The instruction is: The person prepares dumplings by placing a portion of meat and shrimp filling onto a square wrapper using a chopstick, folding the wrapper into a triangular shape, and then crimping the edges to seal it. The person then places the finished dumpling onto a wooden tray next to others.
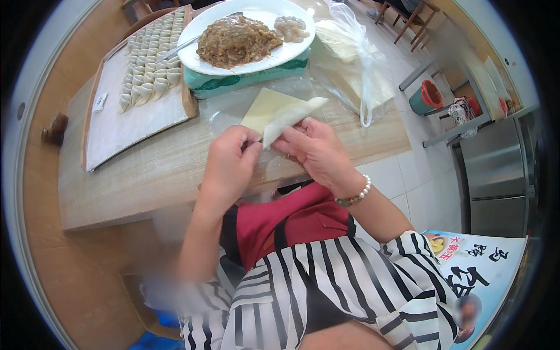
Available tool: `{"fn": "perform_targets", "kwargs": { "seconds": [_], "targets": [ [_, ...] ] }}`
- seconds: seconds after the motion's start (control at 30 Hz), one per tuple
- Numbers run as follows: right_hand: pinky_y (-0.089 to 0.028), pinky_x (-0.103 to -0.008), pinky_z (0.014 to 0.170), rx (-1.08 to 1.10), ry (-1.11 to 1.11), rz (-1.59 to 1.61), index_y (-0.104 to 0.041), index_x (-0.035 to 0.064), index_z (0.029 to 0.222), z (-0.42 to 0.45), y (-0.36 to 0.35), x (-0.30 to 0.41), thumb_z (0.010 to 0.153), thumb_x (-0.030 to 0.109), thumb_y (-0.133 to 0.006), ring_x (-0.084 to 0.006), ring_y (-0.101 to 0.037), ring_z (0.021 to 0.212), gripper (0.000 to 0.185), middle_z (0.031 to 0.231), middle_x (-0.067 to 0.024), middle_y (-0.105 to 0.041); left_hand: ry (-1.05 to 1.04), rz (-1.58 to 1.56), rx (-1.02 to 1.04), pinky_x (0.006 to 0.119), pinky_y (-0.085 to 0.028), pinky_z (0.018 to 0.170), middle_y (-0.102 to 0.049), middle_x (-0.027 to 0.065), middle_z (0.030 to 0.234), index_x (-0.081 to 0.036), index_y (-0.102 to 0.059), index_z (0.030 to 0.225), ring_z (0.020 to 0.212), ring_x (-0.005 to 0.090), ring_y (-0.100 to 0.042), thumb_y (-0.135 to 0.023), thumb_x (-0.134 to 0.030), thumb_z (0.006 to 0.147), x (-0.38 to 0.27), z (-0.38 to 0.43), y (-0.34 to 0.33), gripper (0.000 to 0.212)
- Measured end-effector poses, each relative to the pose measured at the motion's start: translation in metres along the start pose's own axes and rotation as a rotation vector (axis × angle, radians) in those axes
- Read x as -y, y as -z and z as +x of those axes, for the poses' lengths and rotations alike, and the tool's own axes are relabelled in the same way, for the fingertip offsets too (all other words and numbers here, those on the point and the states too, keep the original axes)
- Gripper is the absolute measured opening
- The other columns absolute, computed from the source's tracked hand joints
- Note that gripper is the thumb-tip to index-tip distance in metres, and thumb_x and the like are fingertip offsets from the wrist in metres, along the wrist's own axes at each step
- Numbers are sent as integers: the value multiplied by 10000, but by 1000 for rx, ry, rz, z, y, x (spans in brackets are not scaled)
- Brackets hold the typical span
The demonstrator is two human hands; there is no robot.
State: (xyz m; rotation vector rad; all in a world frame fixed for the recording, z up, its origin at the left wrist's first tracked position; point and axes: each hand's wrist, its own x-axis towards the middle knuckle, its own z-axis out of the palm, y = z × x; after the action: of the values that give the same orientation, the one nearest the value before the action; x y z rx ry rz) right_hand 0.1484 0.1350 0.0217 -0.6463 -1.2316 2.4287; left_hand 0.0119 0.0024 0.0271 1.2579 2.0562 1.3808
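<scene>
Pale yellow square dough wrappers (267,105) are in front of me above the table's near edge. One wrapper's near side is curled up into a whitish fold (291,118). My left hand (232,159) pinches the near left corner between thumb and fingers. Bent around the curled side from the right, my right hand (313,151) grips it with thumb and fingertips. Whether the wrappers under the fold are one or several I cannot tell. Just beyond sits a white oval plate (188,59) with minced filling (236,41), peeled shrimp (291,29) and a metal spoon (179,49).
The plate rests on a green package (249,74). Left of it, a wood-edged tray (111,135) carries rows of folded wontons (151,65) and a small white packet (99,103). A clear plastic bag (358,65) with more wrappers lies to the right, near the wooden table's (166,175) edge.
</scene>
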Motion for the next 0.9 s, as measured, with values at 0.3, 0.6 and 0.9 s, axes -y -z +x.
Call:
{"fn": "perform_targets", "kwargs": {
  "seconds": [0.3,0.6,0.9],
  "targets": [
    [-569,-318,930,-19,320,142,-480,-49,1245,20,2,2,919,-59,-652,-194,-678,1054,369,1135,-126,-673,-183,170,-145,392,-480,665,-629,169,897,25,-612,969,742,325,-616,-639,26,894,-21,-23,-14,80],
    [-454,-306,1047,138,425,60,-334,-9,1460,3,-29,-19,1045,83,-517,-158,-543,1228,463,1376,-103,-547,402,-1343,-247,199,-279,414,-612,44,822,-12,-607,1118,526,52,-387,-587,-193,1039,-29,-21,-42,198],
    [-550,-236,774,97,242,59,-628,-16,1163,7,7,-4,1007,217,-656,-83,-639,867,282,1012,-36,-676,248,-1238,-372,186,-267,383,-645,87,849,15,-639,1006,533,53,-419,-641,-187,1006,-14,-6,-29,202]
  ]
}}
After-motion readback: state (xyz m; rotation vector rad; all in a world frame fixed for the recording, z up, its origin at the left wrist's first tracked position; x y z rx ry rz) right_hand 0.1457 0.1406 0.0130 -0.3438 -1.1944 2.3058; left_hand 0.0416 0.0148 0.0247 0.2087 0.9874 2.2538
